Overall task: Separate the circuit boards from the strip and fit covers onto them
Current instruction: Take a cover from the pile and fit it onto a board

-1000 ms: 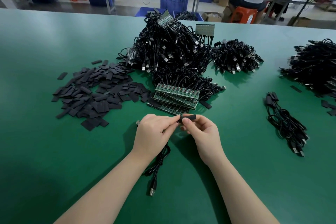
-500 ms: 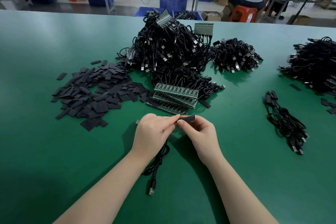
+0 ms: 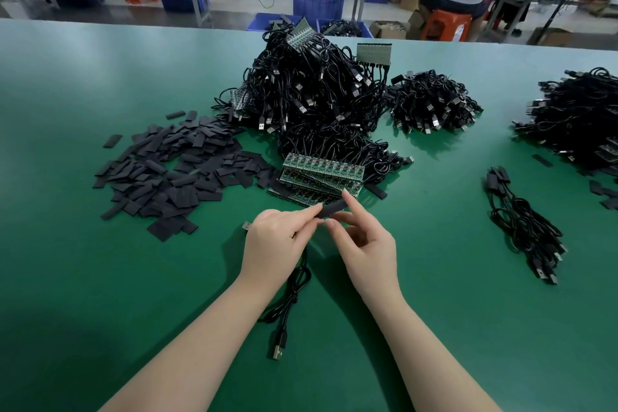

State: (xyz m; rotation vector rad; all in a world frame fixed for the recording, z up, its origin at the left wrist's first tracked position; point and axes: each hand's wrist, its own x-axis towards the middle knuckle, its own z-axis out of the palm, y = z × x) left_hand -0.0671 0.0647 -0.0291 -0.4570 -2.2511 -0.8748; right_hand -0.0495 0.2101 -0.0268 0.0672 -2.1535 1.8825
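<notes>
Left hand (image 3: 277, 241): pinching the board end, holding it steady.
Right hand (image 3: 364, 244): pinching the cover (image 3: 332, 208), sliding it on straight.

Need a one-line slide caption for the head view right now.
Left hand and right hand pinch a black cover before stacked circuit board strips.
</notes>
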